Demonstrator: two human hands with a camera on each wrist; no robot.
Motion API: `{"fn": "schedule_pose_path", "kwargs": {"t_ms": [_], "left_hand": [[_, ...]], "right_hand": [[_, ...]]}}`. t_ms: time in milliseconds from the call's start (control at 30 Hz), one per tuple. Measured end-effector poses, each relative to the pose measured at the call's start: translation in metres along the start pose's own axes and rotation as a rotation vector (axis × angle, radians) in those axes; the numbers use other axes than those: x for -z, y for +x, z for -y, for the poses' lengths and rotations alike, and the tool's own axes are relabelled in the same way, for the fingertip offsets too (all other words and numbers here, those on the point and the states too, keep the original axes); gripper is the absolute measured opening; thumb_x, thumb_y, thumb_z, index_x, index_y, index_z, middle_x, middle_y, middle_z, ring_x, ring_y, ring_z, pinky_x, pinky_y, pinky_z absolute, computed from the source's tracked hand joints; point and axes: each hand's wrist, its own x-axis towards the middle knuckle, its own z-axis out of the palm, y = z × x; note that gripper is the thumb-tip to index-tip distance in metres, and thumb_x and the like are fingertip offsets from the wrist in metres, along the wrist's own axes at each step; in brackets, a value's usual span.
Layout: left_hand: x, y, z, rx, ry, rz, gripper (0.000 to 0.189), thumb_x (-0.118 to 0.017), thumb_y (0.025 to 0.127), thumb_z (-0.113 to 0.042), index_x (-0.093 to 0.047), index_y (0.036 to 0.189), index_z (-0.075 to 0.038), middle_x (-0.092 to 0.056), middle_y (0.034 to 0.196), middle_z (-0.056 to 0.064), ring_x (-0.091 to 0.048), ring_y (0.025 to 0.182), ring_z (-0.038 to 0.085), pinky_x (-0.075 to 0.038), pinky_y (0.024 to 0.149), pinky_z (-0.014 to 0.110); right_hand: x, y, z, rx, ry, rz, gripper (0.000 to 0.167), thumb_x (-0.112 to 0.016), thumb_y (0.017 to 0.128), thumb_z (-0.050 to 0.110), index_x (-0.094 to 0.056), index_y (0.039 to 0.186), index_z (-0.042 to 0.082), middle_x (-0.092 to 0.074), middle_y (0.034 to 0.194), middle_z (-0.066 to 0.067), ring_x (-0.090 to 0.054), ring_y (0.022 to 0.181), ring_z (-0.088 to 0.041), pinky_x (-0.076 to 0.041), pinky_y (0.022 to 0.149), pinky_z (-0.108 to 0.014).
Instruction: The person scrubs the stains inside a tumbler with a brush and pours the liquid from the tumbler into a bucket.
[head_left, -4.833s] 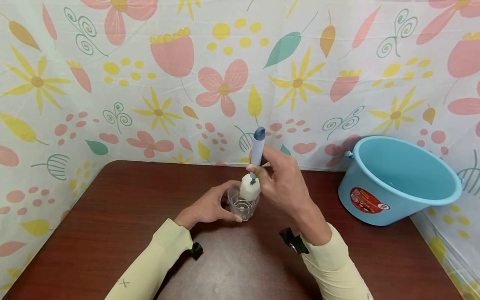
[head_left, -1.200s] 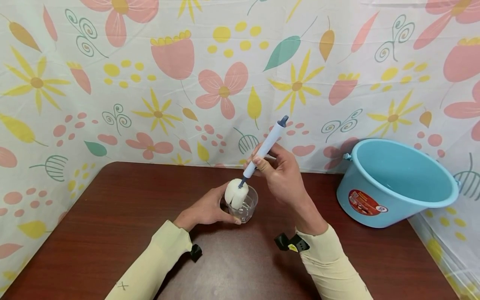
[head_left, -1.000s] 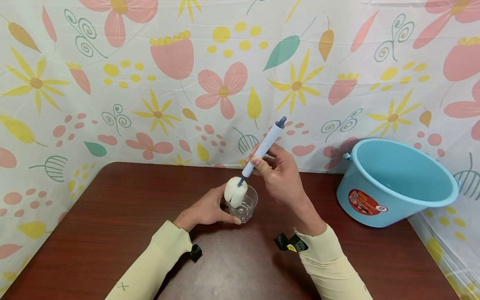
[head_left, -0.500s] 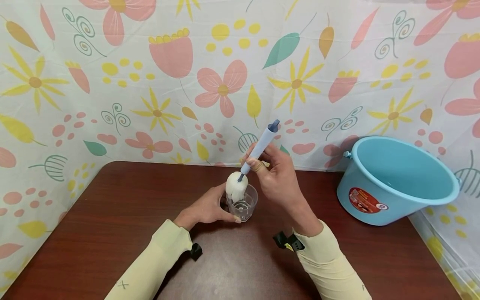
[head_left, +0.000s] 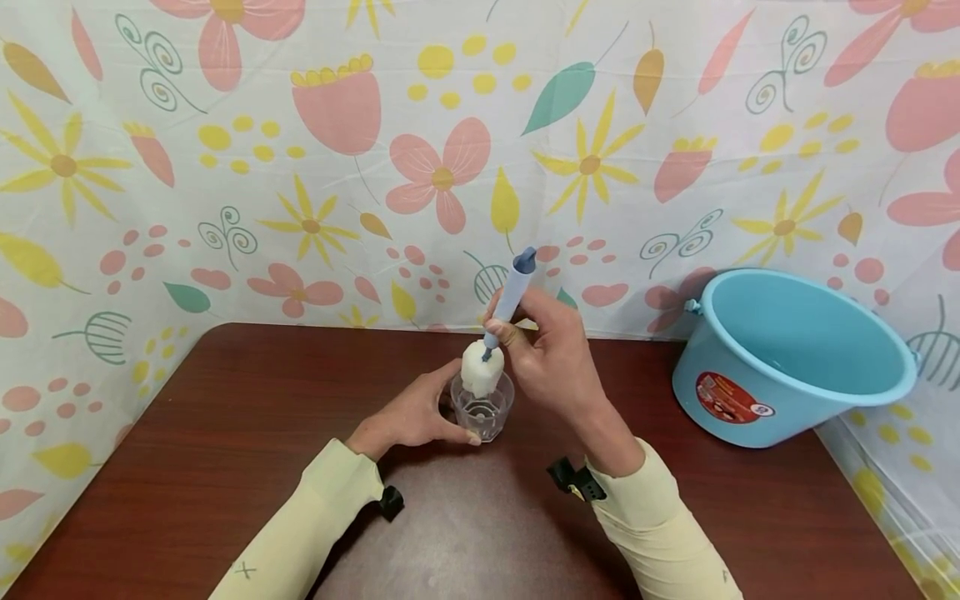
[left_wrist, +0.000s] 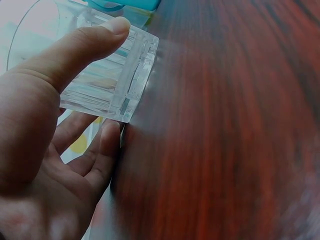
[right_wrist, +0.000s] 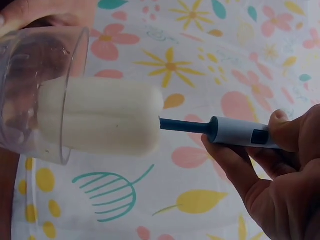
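Note:
A clear glass (head_left: 483, 417) stands on the brown table, and my left hand (head_left: 422, 410) grips its side. In the left wrist view the thumb lies along the ribbed lower wall of the glass (left_wrist: 102, 82). My right hand (head_left: 551, 350) pinches the pale blue handle of a sponge bottle brush (head_left: 512, 292). The white sponge head (right_wrist: 107, 117) is partly inside the glass, its upper part above the rim. A dark blue stem joins head and handle. The right wrist view shows thumb and fingers around the handle (right_wrist: 240, 132).
A light blue bucket (head_left: 780, 350) with a red label stands at the right of the brown table (head_left: 187, 467). Behind the table hangs a floral cloth (head_left: 442, 175). Black wrist cameras sit under both cream sleeves.
The brush has tilted from leaning right to more upright, and its sponge head has shifted within the glass from the left side toward the back middle. The left hand keeps its grip.

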Motion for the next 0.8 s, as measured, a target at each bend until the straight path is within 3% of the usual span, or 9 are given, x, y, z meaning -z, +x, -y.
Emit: {"fn": "schedule_pose_path", "kwargs": {"t_ms": [300,667,800], "left_hand": [[-0.001,0.0,0.001,-0.006,-0.012,0.018,0.093,-0.1,0.075,-0.03,-0.045,0.15,-0.036,-0.069,0.125,-0.009,-0.069,0.109,0.01,-0.057,0.094,0.035],[-0.001,0.001,0.003,-0.013,-0.013,0.009,0.094,-0.1,0.076,-0.028,-0.046,0.151,-0.037,-0.066,0.13,-0.011,-0.065,0.116,0.011,-0.054,0.098,0.039],[0.003,-0.004,-0.017,-0.013,-0.023,0.014,0.09,-0.098,0.078,-0.018,-0.047,0.152,-0.025,-0.066,0.132,-0.004,-0.065,0.121,0.023,-0.052,0.101,0.043]], "right_hand": [[0.0,-0.001,0.006,0.045,-0.086,0.021,0.013,-0.074,0.097,-0.003,-0.068,0.098,0.008,-0.066,0.092,-0.001,-0.066,0.085,-0.014,-0.056,0.068,-0.03],[0.004,-0.001,0.011,0.013,-0.157,0.05,0.012,-0.077,0.096,0.002,-0.068,0.101,0.008,-0.07,0.091,-0.001,-0.066,0.08,-0.011,-0.055,0.064,-0.03],[0.005,-0.001,0.01,-0.007,-0.19,0.062,0.013,-0.078,0.096,0.003,-0.069,0.103,0.008,-0.072,0.091,-0.001,-0.068,0.081,-0.011,-0.056,0.065,-0.03]]}}
